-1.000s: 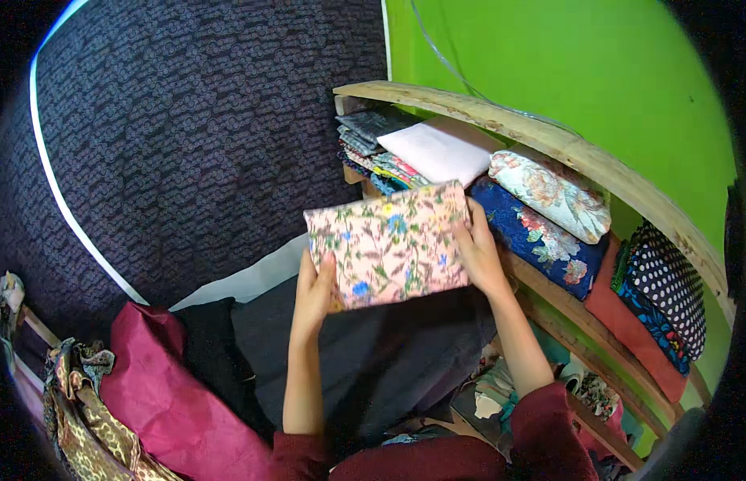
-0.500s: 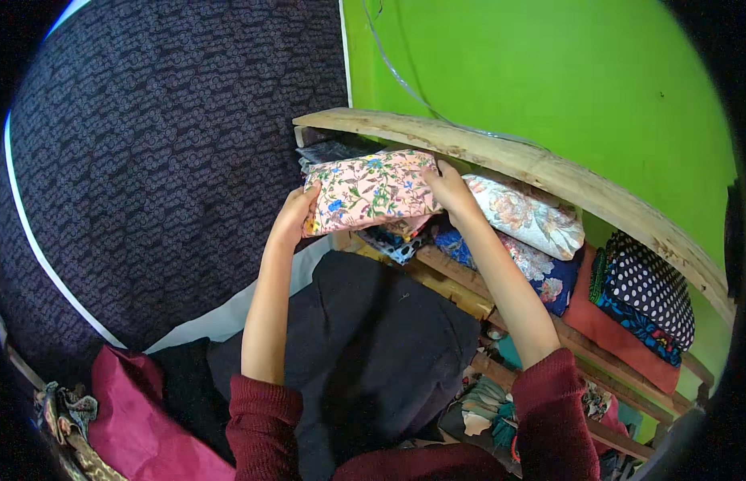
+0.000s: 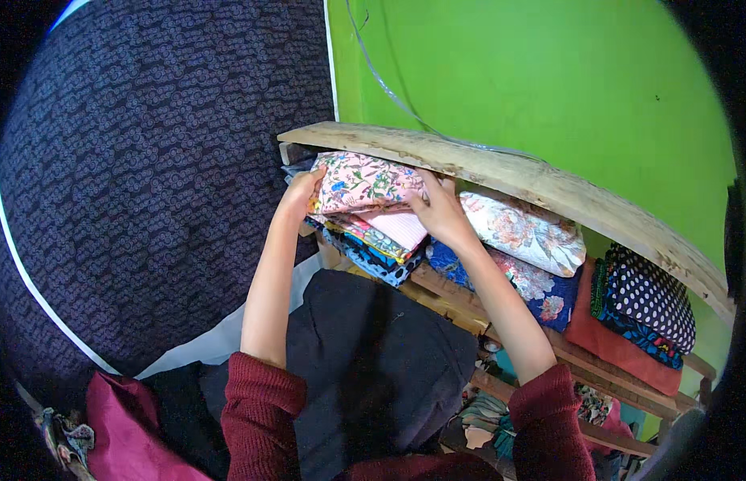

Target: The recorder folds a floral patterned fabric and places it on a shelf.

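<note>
A folded pink floral cloth (image 3: 369,183) lies between my two hands, on top of a stack of folded fabrics (image 3: 373,240) on the wooden shelf. My left hand (image 3: 302,192) grips its left end, the thumb over the top. At the right end, my right hand (image 3: 439,207) holds it with thumb and fingers bent round the edge. The cloth's back edge sits under the shelf's upper board (image 3: 437,156). A folded white floral cloth (image 3: 521,228) is just right of my right hand, above a blue floral cloth (image 3: 553,301).
Further right are a polka-dot cloth (image 3: 653,289) and a rust-coloured cloth (image 3: 601,341). Dark fabric (image 3: 389,353) spreads below the shelf; magenta cloth (image 3: 133,433) lies at lower left. A dark patterned hanging (image 3: 165,176) covers the left side, beside a green wall (image 3: 549,72).
Both hands have pushed the pink floral cloth farther back into the shelf, onto the stack. More of the folded fabrics beneath it now shows.
</note>
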The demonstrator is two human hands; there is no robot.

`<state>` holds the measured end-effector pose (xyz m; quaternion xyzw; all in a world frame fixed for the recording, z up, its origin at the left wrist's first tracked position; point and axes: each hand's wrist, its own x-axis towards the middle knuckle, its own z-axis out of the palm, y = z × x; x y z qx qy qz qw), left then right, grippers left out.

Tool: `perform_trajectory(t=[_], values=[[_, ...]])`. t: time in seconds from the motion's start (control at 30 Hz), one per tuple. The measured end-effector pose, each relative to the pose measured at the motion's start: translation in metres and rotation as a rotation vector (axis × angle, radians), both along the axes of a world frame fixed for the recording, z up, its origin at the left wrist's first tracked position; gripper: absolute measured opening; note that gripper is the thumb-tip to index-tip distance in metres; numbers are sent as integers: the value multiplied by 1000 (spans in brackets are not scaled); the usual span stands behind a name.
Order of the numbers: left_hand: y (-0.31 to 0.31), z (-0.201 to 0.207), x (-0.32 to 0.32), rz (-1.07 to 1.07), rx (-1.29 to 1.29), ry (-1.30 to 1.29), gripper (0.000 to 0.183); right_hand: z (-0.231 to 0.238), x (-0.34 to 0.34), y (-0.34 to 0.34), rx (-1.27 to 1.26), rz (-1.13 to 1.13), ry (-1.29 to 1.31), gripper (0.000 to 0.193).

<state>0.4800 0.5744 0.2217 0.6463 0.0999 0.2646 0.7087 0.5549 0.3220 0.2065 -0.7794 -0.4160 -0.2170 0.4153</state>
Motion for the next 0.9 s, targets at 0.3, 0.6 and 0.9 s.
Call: perform_trajectory(t=[0.3, 0.6, 0.9], values=[[-2, -23, 17, 167, -114, -97, 26, -5, -14, 18, -459, -541, -486, 57], [-62, -22, 30, -54, -495, -348, 23, -5, -8, 19, -309, -185, -721, 58], [-98, -38, 34, -102, -312, -300, 13, -7, 7, 25, -400, -113, -464, 61]])
